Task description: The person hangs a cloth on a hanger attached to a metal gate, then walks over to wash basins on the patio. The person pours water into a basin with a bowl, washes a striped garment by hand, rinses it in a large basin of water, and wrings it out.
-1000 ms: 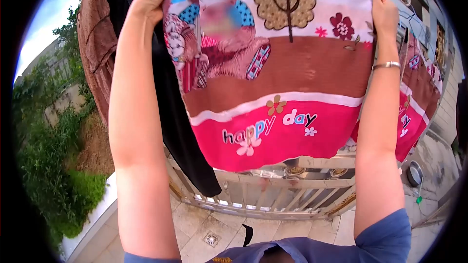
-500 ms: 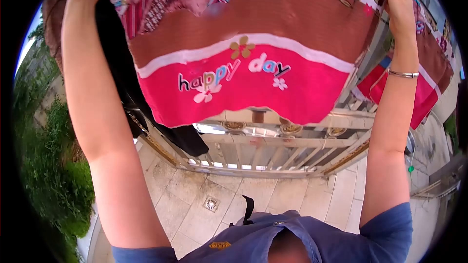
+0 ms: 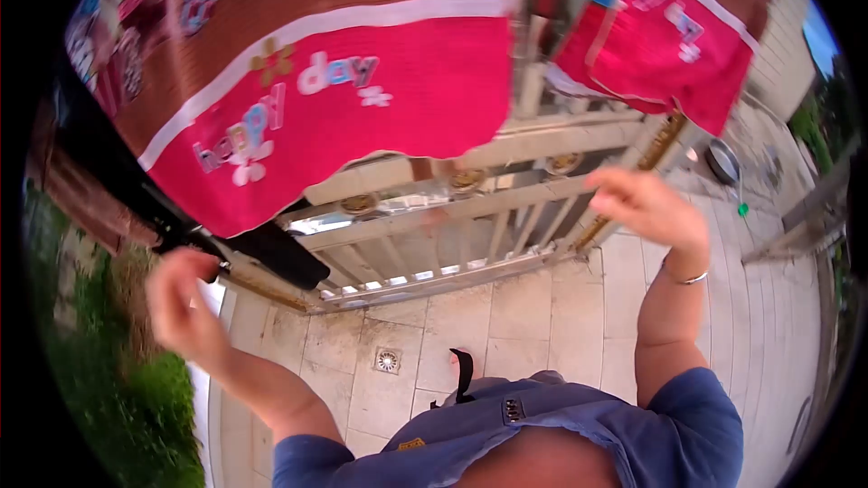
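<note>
A printed cloth (image 3: 434, 81), pink and brown with "happy day" on it, hangs in front of me, its lower edge wavy. My left hand (image 3: 188, 312) is below its left corner, blurred, with loosely bent fingers and nothing seen in them. Near those fingertips hangs a black cloth (image 3: 285, 258); whether they touch is unclear. My right hand (image 3: 653, 210), with a bracelet (image 3: 694, 278) on the wrist, is apart from the cloth, in front of the railing. Its fingers reach out to the left, empty. A second matching cloth (image 3: 665, 45) hangs at the upper right.
A pale metal railing (image 3: 434, 230) with gold ornaments stands behind the cloths. Below is a tiled floor (image 3: 524, 316) with a drain (image 3: 388, 361). Green plants (image 3: 158, 398) grow at the left. A round pan-like object (image 3: 722, 161) is at the right.
Both hands have let go of the cloth's upper sides and come down, the left to the lower left, the right in front of the railing. The view has turned right, showing more of the second cloth.
</note>
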The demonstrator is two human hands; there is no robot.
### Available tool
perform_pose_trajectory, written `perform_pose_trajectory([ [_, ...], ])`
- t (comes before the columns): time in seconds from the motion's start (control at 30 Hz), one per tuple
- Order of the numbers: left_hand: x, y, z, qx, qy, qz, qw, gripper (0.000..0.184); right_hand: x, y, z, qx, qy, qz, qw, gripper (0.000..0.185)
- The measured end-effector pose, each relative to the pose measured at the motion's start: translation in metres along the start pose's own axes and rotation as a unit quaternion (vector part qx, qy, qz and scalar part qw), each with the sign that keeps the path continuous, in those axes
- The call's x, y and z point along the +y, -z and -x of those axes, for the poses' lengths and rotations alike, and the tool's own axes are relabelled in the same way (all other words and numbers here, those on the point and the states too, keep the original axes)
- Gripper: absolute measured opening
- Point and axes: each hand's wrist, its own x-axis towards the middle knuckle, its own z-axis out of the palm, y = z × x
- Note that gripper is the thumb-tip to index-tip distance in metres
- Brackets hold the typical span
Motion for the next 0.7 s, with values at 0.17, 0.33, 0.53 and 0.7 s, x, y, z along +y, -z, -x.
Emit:
perform_pose_trajectory([
  [0.17, 0.044, -0.083, 0.090, -0.566, 0.211, -0.129, 0.787, 0.022, 0.048, -0.045, 0.099, 0.004, -0.103, 0.012, 0.995, 0.029],
  [0.33, 0.144, -0.145, 0.131, -0.548, 0.041, 0.047, 0.834, 0.023, 0.089, -0.069, 0.229, 0.032, -0.200, -0.009, 0.979, 0.030],
  [0.53, 0.251, -0.176, 0.164, -0.617, -0.015, 0.207, 0.759, 0.027, 0.121, -0.082, 0.395, 0.155, -0.437, -0.010, 0.886, 0.028],
  [0.7, 0.291, -0.201, 0.178, -0.642, -0.024, 0.175, 0.746, 0.029, 0.132, -0.088, 0.477, 0.209, -0.529, -0.015, 0.822, 0.027],
])
